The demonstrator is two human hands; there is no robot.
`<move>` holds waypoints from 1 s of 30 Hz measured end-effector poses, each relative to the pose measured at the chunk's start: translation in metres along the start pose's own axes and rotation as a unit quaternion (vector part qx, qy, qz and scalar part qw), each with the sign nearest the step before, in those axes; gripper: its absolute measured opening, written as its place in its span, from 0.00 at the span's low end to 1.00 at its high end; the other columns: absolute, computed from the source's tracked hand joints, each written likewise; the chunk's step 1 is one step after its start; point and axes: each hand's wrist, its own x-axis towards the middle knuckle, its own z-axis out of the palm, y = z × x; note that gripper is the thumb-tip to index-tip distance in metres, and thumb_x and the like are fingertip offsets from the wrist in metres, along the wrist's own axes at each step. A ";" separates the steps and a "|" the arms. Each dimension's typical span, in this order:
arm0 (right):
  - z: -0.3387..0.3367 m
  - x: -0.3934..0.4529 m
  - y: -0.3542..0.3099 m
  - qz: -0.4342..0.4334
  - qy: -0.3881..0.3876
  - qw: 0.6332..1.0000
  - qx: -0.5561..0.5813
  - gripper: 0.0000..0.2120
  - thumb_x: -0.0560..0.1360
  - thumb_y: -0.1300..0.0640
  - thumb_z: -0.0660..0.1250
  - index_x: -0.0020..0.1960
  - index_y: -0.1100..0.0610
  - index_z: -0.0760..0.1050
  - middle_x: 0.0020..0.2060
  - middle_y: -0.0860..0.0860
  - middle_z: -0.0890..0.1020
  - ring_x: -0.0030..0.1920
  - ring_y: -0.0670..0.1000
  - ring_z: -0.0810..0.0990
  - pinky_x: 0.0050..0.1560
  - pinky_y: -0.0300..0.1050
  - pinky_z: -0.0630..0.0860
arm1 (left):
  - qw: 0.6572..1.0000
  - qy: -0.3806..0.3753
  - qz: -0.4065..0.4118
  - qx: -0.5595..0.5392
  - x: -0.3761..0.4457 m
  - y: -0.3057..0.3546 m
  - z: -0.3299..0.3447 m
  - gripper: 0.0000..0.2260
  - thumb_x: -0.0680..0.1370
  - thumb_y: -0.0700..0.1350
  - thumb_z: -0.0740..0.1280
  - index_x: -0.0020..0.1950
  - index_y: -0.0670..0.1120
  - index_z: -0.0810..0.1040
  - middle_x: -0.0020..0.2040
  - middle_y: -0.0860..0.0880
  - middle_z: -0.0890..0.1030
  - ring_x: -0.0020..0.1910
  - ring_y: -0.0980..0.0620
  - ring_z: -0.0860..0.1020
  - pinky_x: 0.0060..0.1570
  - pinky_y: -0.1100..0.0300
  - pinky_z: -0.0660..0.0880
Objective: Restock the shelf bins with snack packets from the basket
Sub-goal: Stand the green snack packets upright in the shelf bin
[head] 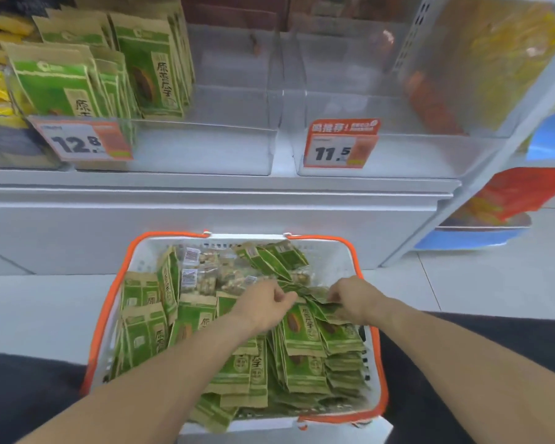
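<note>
Green and tan paper snack packets (302, 331) heaped in a white plastic basket with an orange rim (116, 283), right under both hands. Left hand (263, 304) and right hand (350, 299) close together, each pinching packets near the top of the heap. Clear little bags of nuts (212, 274) just past the left hand. Farther up, past both hands, clear plastic shelf bins (205, 149). Some green packets standing (103, 75) in the bin up and left, above a 12.8 price tag (80, 141). Nothing much in the bin (398, 155) up and right, behind an 11.5 price tag (337, 145). Looks like an early stage: basket full, lots left to move.
</note>
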 end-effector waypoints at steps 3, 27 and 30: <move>0.003 0.001 -0.006 -0.002 0.000 1.000 -0.013 0.14 0.74 0.63 0.68 0.58 0.55 0.80 0.54 0.54 0.82 0.52 0.54 0.79 0.47 0.42 0.72 | 0.999 -0.013 -0.005 -0.037 0.003 -0.002 0.012 0.13 0.82 0.54 0.62 0.49 0.45 0.76 0.48 0.49 0.82 0.52 0.50 0.81 0.50 0.59 0.75; 0.016 0.010 -0.011 -0.051 0.012 0.989 -0.135 0.03 0.79 0.60 0.66 0.51 0.57 0.78 0.50 0.56 0.81 0.48 0.57 0.81 0.48 0.51 0.77 | 0.968 -0.197 -0.016 0.157 0.005 -0.029 0.049 0.36 0.79 0.61 0.64 0.81 0.50 0.52 0.80 0.49 0.47 0.79 0.42 0.51 0.77 0.44 0.53; 0.013 0.006 -0.012 -0.063 0.028 0.986 -0.153 0.08 0.78 0.65 0.64 0.53 0.57 0.79 0.51 0.56 0.82 0.50 0.58 0.80 0.50 0.50 0.77 | 0.980 -0.162 -0.017 0.116 0.003 -0.025 0.042 0.30 0.80 0.59 0.64 0.78 0.49 0.61 0.77 0.49 0.56 0.76 0.45 0.59 0.77 0.46 0.57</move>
